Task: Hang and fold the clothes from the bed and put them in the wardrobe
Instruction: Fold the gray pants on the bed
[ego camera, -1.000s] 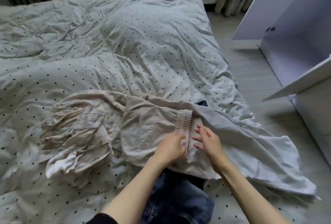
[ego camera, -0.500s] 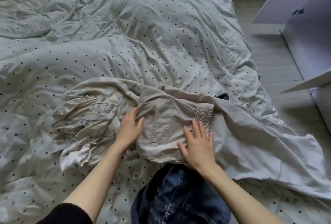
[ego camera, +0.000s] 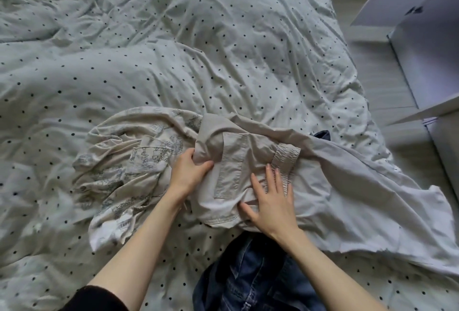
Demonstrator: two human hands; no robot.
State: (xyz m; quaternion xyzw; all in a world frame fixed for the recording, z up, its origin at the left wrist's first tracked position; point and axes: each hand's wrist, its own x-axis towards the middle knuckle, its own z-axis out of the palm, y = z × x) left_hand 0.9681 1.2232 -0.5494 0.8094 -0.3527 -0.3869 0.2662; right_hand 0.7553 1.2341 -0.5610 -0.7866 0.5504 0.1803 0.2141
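A beige garment (ego camera: 238, 159) with a patch pocket and a gathered elastic cuff lies folded at the near middle of the bed. My left hand (ego camera: 190, 172) grips a fold of its fabric at its left edge. My right hand (ego camera: 270, 205) presses flat on it with fingers spread, next to the cuff. To its left lies a crumpled cream garment (ego camera: 124, 171) with a blue printed pattern. A pale grey garment (ego camera: 360, 201) spreads out to the right, partly under the beige one. Dark blue jeans (ego camera: 250, 278) lie at the near edge between my arms.
The bed is covered by a rumpled white duvet (ego camera: 173, 49) with black dots. At the right stands a white wardrobe (ego camera: 422, 44) with an open door, beyond a strip of grey floor (ego camera: 380, 82). A dark bit of cloth (ego camera: 323, 134) peeks out behind the grey garment.
My left hand left the elastic cuff, moved to the beige garment's left edge and closed on a fold there. My right hand laid flat on the garment. The view tilted down and nearer.
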